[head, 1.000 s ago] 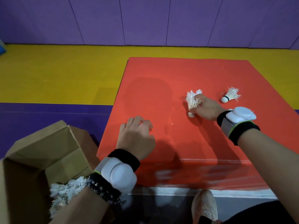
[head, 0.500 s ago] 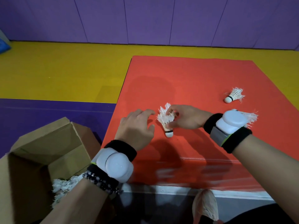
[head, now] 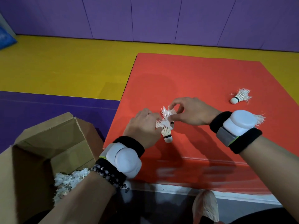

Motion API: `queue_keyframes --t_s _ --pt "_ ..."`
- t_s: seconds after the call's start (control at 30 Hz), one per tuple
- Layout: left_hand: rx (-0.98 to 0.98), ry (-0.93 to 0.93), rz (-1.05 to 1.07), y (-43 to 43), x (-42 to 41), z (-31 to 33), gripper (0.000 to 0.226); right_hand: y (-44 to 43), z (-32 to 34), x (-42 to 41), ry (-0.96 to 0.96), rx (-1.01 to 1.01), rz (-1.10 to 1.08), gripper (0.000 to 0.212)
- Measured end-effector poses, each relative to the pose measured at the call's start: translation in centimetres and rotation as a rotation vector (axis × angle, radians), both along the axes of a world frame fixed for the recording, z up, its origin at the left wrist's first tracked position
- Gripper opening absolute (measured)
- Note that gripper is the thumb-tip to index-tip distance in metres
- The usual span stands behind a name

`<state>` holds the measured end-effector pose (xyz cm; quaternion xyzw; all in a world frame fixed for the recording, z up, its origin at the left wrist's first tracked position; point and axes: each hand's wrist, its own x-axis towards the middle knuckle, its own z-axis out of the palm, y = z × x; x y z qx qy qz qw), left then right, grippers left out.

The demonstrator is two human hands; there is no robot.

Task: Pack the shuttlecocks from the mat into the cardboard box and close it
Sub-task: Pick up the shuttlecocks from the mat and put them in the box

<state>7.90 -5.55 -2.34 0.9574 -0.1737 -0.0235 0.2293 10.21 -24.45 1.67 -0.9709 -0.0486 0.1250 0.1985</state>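
Left hand [head: 142, 126]: curled shut around the feathers of a shuttlecock [head: 166, 132], cork end pointing down, just above the red mat [head: 202, 75].
Right hand [head: 189, 112]: fingertips pinched on the feathers of a second shuttlecock [head: 168, 113], right against the first; how much of it sits behind, cannot tell.
Both hands: meeting over the mat's near-left part, fingers touching the same white bundle.
Loose shuttlecock [head: 240, 97]: lying on its side, far right of the mat, well apart from the hands.
Cardboard box [head: 48, 143]: open, flaps up, left of the mat, white feathers piled inside.
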Motion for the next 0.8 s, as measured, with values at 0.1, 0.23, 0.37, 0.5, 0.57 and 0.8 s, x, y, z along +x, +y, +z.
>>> queue_keyframes --t_s 0.1,0.23,0.37,0.5,0.57,0.8 --pt "0.009 0.008 0.001 0.0 0.0 0.0 0.025 -0.1 -0.3 0.3 -0.135 0.020 -0.074 0.015" --pt "0.033 0.024 0.010 0.1 0.0 0.3 0.023 -0.1 -1.6 0.9 -0.148 -0.014 -0.104 0.025" --pt "0.044 0.037 0.013 0.2 -0.1 0.3 0.018 0.2 -2.3 1.0 -0.053 -0.024 0.037 0.032" --pt "0.064 0.023 0.010 0.5 -0.3 0.5 0.017 0.2 -2.6 0.8 -0.077 -0.068 0.075 0.004" --pt "0.082 0.026 0.004 0.8 -0.3 0.8 0.017 -0.1 -2.3 0.7 -0.094 -0.104 0.033 0.009" --pt "0.085 0.023 0.042 2.8 -0.7 1.9 0.020 0.8 -1.2 0.4 -0.047 -0.036 -0.023 0.015"
